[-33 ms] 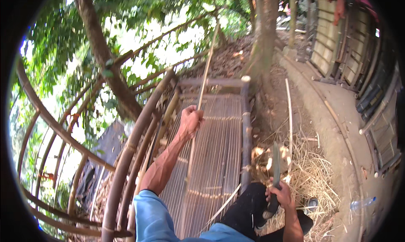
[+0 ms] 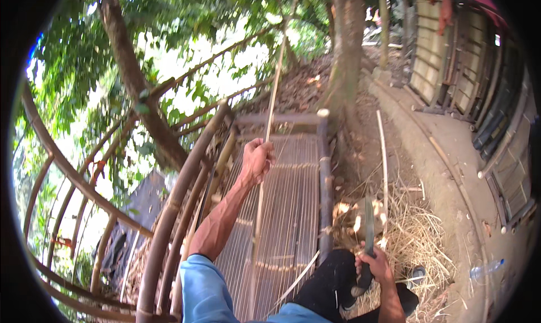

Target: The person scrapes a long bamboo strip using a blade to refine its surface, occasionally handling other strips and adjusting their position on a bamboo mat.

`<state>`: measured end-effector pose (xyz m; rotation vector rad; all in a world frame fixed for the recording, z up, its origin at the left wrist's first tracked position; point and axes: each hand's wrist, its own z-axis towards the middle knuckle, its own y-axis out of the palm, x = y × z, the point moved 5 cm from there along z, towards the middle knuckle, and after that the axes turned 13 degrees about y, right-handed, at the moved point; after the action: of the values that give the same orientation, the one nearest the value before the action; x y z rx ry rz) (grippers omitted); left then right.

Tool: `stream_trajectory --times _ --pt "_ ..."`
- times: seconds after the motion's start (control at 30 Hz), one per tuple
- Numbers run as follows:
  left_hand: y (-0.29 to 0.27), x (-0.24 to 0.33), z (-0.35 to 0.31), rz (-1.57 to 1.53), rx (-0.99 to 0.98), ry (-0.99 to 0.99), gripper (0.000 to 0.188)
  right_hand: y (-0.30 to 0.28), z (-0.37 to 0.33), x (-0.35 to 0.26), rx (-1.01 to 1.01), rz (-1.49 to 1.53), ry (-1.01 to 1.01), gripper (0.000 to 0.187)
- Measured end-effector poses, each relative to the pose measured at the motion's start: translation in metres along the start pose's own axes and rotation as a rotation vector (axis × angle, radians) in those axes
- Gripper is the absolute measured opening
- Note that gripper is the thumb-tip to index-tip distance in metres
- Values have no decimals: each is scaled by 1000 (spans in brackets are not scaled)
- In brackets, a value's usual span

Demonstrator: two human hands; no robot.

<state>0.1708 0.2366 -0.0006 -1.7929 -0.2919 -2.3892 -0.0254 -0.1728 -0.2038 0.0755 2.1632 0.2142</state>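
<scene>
My left hand (image 2: 258, 160) is closed around a long, thin bamboo strip (image 2: 275, 89), holding it out at arm's length. Above the fist the strip rises toward the trees; below, it runs down over the slatted bamboo bench (image 2: 296, 204). At the lower right my right hand (image 2: 376, 266) grips a machete (image 2: 369, 224) by its handle, the blade pointing up and away from me. That hand is beside my knee in black trousers, apart from the strip. Another pale strip (image 2: 298, 277) lies slanting by my leg.
Curved bamboo railings (image 2: 84, 179) stand on the left. Pale shavings (image 2: 420, 238) are heaped on the ground at right, with a long pole (image 2: 383, 165) and a plastic bottle (image 2: 486, 270). A tree trunk (image 2: 345, 58) rises behind the bench; bamboo panels (image 2: 431, 47) stand far right.
The view has shifted slightly, so the bench and tree sit a little further left. My left hand has moved slightly right relative to the bench. Both grips are unchanged.
</scene>
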Motion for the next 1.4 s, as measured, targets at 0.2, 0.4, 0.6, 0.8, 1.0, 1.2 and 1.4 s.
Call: stream_trajectory --times 0.2,0.4,0.6,0.8,1.0,1.2,1.4 --pt "145 167 55 -160 -70 379 28 -91 -35 59 18 172 -7 21" --pt "205 287 57 129 253 1029 61 -133 -79 108 360 7 -68 30" --pt "197 389 -5 26 412 1305 47 -124 -77 93 259 48 -37 16" --pt "200 310 28 -407 -247 1265 5 -116 -80 76 255 16 -60 63" --pt "239 204 -54 -371 287 1118 31 -123 -97 109 290 73 51 71" --pt "176 237 -77 -343 67 1118 41 -85 -96 76 464 -432 -222 64" --pt "165 241 -137 -392 -80 1154 37 -20 -113 -33 590 -538 -522 50"
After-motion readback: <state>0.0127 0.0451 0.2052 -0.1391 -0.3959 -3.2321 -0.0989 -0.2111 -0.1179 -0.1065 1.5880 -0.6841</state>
